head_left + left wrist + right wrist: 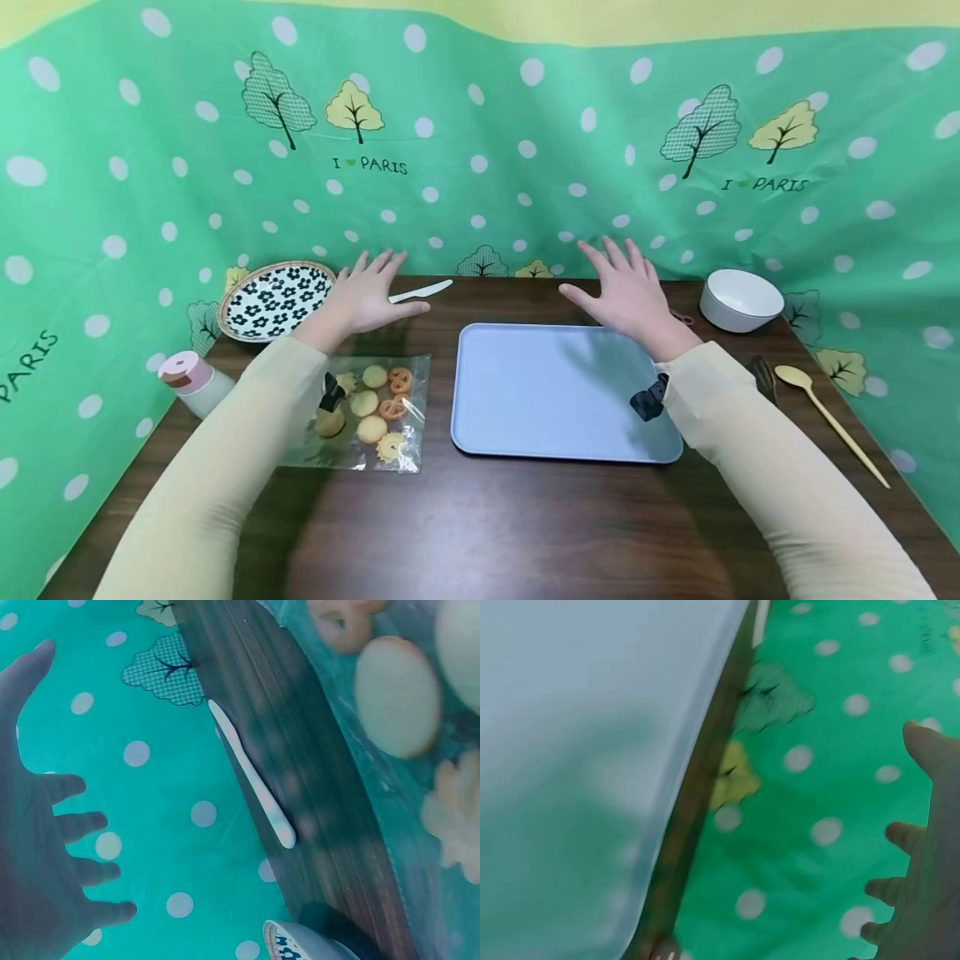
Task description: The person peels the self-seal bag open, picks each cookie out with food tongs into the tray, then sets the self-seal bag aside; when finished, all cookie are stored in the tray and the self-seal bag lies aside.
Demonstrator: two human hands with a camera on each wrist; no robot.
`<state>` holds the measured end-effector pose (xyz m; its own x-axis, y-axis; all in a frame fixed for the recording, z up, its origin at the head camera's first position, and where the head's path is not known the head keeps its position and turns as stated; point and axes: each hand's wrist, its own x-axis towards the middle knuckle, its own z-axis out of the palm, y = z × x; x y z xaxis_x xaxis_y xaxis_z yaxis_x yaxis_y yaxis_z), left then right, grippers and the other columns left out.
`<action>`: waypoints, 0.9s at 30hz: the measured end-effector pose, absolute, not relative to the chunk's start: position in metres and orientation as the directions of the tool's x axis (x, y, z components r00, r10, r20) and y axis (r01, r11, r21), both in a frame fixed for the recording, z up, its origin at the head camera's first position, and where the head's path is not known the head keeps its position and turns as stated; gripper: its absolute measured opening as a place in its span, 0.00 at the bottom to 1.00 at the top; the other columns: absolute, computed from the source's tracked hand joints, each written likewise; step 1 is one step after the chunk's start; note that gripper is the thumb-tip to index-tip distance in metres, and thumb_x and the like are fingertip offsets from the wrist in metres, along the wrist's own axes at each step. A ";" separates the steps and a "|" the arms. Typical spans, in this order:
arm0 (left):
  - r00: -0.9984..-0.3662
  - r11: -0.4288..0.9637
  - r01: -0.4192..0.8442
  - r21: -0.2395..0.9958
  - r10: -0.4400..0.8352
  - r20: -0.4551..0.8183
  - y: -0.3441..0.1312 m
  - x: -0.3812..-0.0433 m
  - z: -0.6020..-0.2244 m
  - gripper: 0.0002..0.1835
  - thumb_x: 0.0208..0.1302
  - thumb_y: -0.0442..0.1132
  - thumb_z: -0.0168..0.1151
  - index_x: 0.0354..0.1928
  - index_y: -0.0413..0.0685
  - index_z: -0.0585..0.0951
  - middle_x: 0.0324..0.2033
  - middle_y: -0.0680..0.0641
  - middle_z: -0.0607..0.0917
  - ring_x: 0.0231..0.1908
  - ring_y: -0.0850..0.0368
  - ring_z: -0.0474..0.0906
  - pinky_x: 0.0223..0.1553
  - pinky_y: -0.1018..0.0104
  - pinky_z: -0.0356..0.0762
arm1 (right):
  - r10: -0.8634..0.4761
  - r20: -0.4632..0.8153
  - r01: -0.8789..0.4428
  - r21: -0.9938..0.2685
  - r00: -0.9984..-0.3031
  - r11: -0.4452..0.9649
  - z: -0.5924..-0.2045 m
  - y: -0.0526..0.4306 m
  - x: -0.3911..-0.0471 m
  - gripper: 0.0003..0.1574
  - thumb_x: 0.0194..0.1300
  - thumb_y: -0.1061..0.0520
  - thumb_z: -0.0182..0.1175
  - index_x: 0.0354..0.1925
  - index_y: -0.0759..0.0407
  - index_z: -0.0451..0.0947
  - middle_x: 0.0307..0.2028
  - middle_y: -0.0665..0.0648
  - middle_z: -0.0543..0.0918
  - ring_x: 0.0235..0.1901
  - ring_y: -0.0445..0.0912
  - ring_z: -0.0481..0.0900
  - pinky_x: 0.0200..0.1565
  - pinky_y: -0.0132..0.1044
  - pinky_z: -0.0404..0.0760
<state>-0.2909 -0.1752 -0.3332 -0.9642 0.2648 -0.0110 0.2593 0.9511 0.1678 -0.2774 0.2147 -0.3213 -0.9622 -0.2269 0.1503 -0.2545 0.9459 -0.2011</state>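
Note:
My left hand (367,298) is held up with its fingers spread, empty, between the flower-patterned bowl (273,302) and a white plastic knife (423,292). Under the left forearm lies a clear plastic bag (352,454) of cookies and pretzel shapes; the sleeve hides part of it. My right hand (626,287), likewise spread and holding nothing, hovers over the far right part of a pale blue tray (540,392). In the left wrist view the knife (255,780) lies along the table's far edge. The tray (570,690) fills the left of the right wrist view.
A white bowl (741,300) stands at the back right, with a wooden spoon (832,421) in front of it. A dark object (763,379) shows beside the right sleeve. A bottle with a pink lid (197,383) stands at the left. Green dotted cloth (480,108) hangs around the table.

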 end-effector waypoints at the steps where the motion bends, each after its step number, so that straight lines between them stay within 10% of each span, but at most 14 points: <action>1: -0.961 0.947 0.274 0.168 0.278 -0.004 -0.178 -0.288 -0.333 0.58 0.47 0.83 0.42 0.75 0.61 0.42 0.74 0.46 0.46 0.72 0.35 0.37 0.65 0.33 0.41 | -0.245 0.173 -0.279 -0.211 -0.954 0.937 -0.321 0.211 -0.276 0.54 0.60 0.20 0.40 0.74 0.43 0.44 0.74 0.63 0.45 0.71 0.65 0.36 0.65 0.66 0.40; 14: -0.918 0.906 0.394 0.157 0.397 0.012 -0.235 -0.205 -0.342 0.59 0.49 0.78 0.51 0.73 0.45 0.51 0.72 0.39 0.54 0.69 0.37 0.52 0.65 0.42 0.56 | -0.575 0.317 -0.656 -0.422 -0.754 0.626 -0.330 0.131 -0.224 0.35 0.69 0.42 0.52 0.69 0.53 0.60 0.66 0.56 0.66 0.66 0.53 0.59 0.66 0.51 0.57; 27: -0.948 0.924 0.305 0.229 0.317 -0.017 -0.281 -0.138 -0.400 0.59 0.49 0.73 0.59 0.69 0.34 0.57 0.70 0.33 0.55 0.67 0.30 0.50 0.62 0.36 0.57 | -0.884 0.155 -0.874 -0.299 -0.440 0.382 -0.378 0.056 -0.163 0.25 0.70 0.47 0.52 0.62 0.51 0.69 0.50 0.50 0.78 0.49 0.42 0.73 0.52 0.38 0.75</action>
